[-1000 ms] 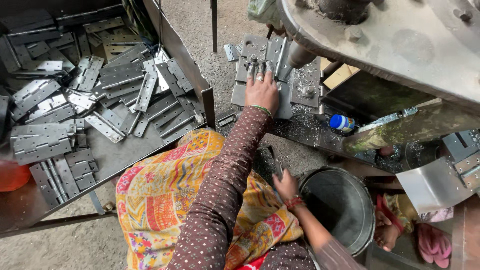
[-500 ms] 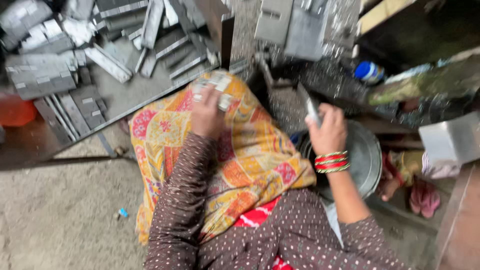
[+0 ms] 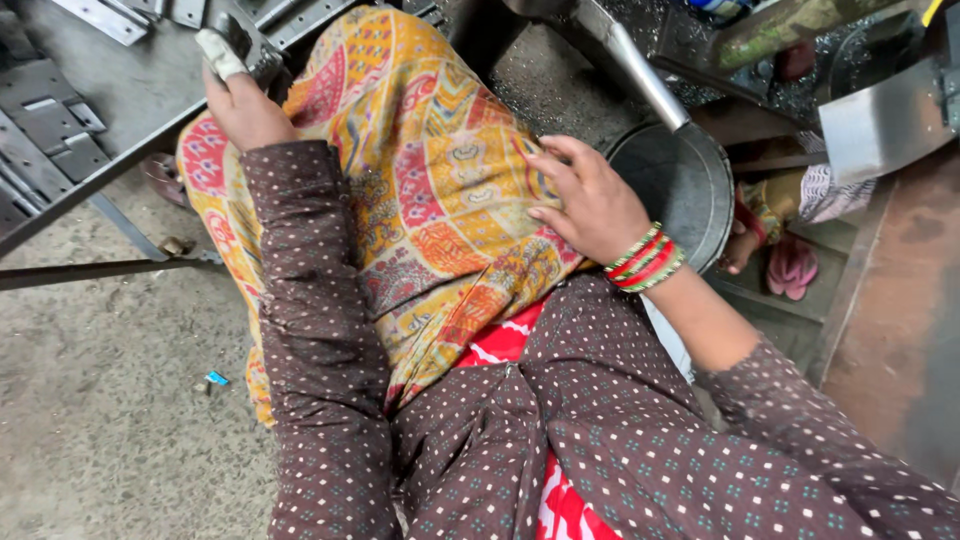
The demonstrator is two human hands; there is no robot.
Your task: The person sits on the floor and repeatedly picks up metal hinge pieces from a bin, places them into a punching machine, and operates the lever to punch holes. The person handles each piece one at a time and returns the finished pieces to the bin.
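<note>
1. The left hand [image 3: 240, 100] is seen at the edge of the tray [image 3: 120, 110], fingers closed around a small stack of metal plates [image 3: 235, 45]; one fingertip is wrapped in a pale cover.
2. The right hand [image 3: 585, 195] is laid flat on the patterned cloth [image 3: 430, 180] over the lap, fingers spread and loose, nothing gripped. Bangles [image 3: 648, 260] are worn on that wrist.
3. More loose plates [image 3: 50, 120] are spread on the tray, just left of and below the left fingers.
4. A round metal tub [image 3: 690, 185] sits just past the right fingers, with a pipe [image 3: 625, 60] running over its rim.
5. As a judgement: the stack is probably best kept squared and pinched from both sides, so no plate slides out over the tray edge.
6. Sharp edges look likely on this stamped stuff, so the grip would be better taken on the flats, with the wrapped finger carrying the pressure.
7. The free hand could be kept under the stack as a catch.
</note>
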